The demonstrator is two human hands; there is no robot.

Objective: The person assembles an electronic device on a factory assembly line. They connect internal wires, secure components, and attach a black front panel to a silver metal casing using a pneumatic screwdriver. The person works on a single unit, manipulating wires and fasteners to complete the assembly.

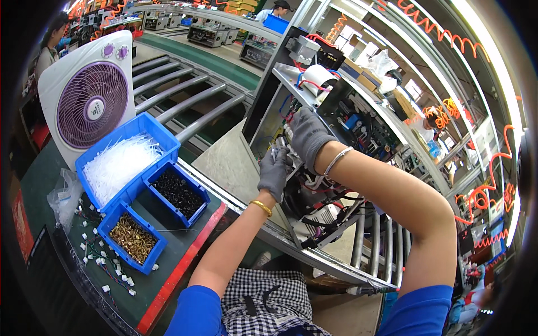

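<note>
An open machine (330,210) with a black and metal frame, wiring and circuit boards stands in front of me. Both my hands, in grey knit gloves, are at its inner wiring. My left hand (274,172) is closed, with fingertips pinched near some thin pale wires at the machine's left opening. Just above and right of it, my right hand (309,138) is curled closed, knuckles up, beside the upper frame. What either hand grips is too small or hidden behind the fingers. A white cylindrical part (318,78) sits on top of the machine, with red and blue wires near it.
On the left bench, a large blue bin (171,147) holds white cable ties; smaller blue bins hold black pieces (175,193) and brass-coloured pieces (133,238). Loose white connectors (101,260) lie beside them. A white fan (92,106) stands behind. Rollers (193,120) run beneath the machine; people work farther off.
</note>
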